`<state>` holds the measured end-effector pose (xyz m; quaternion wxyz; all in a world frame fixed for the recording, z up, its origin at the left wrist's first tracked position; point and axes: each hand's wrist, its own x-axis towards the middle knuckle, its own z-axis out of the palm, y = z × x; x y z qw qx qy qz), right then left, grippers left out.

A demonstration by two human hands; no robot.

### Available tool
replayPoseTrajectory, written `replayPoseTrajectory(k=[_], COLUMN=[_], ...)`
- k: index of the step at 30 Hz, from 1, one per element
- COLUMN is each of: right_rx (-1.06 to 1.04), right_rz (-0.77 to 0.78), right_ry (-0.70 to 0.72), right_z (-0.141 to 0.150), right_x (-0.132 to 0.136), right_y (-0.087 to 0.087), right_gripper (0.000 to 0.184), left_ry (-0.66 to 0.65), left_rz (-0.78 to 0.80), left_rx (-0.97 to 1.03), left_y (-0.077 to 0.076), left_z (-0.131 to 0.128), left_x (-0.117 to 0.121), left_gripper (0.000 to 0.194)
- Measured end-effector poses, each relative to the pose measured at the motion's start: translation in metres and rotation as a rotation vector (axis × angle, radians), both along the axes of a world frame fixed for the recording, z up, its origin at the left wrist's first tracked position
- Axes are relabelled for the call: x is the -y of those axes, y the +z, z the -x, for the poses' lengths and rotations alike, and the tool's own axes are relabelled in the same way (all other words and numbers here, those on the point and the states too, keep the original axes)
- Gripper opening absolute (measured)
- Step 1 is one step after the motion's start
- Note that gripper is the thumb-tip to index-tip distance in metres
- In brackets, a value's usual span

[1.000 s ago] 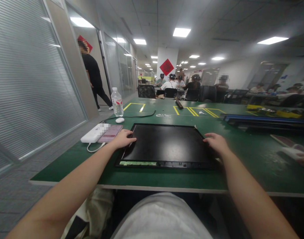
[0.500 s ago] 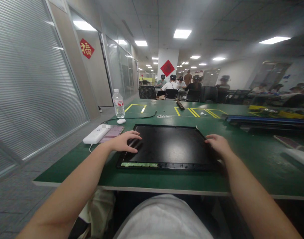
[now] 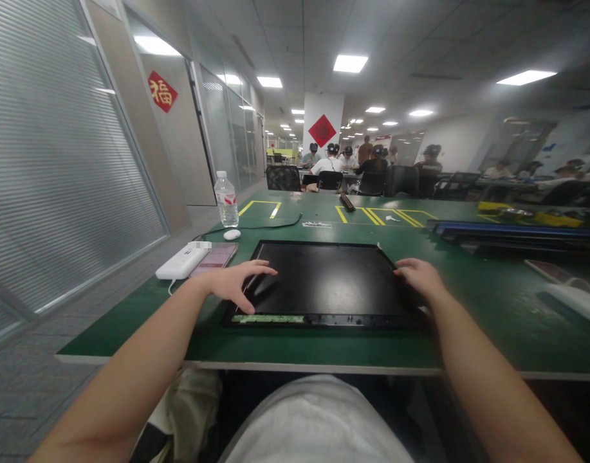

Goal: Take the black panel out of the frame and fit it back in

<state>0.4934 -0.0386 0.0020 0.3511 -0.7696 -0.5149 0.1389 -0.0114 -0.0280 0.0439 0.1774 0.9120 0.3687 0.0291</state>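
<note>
A flat black display panel (image 3: 323, 276) in a dark frame lies on the green table in front of me, with a green circuit strip (image 3: 268, 319) along its near left edge. My left hand (image 3: 237, 283) is over the panel's left side, open, thumb and fingers spread wide, the thumb near the strip's left end. At the opposite side, my right hand (image 3: 420, 280) has its fingertips bent onto the panel's right edge. Its thumb is mostly hidden behind the hand. A small light tab (image 3: 379, 245) sticks up at the panel's far right corner.
Left of the panel are a white power bank (image 3: 181, 260), a phone (image 3: 215, 257), a small white case (image 3: 231, 235) and a water bottle (image 3: 226, 202). Dark bars (image 3: 511, 235) lie at the right, past a second white device (image 3: 572, 302). People sit at tables behind.
My left hand has spread wider, its thumb moving down toward the near left corner. My right hand stays at the right edge. The whole view has shifted slightly.
</note>
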Motion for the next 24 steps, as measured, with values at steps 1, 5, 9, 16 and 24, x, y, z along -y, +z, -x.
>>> replayPoseTrajectory(k=[1, 5, 9, 16, 24], right_rx=[-0.005, -0.03, -0.029, 0.014, -0.007], right_rz=[0.001, 0.015, 0.025, -0.005, -0.009], right_ry=[-0.001, -0.002, -0.005, 0.007, -0.012], right_z=[0.0, 0.002, 0.002, 0.0, 0.001], right_x=[0.0, 0.001, 0.001, 0.001, 0.002], right_y=[0.0, 0.002, 0.002, -0.001, 0.001], right_gripper=[0.033, 0.033, 0.033, 0.034, 0.031], left_ry=[-0.015, -0.051, -0.073, -0.082, -0.072], left_rz=[-0.003, -0.014, -0.038, -0.054, -0.073], left_rx=[0.005, 0.042, 0.076, 0.094, 0.078], left_y=[0.0, -0.001, -0.001, 0.003, 0.003], left_z=[0.0, -0.001, -0.003, -0.006, -0.006], left_x=[0.0, -0.001, 0.001, 0.009, 0.01], left_gripper=[0.104, 0.11, 0.109, 0.095, 0.087])
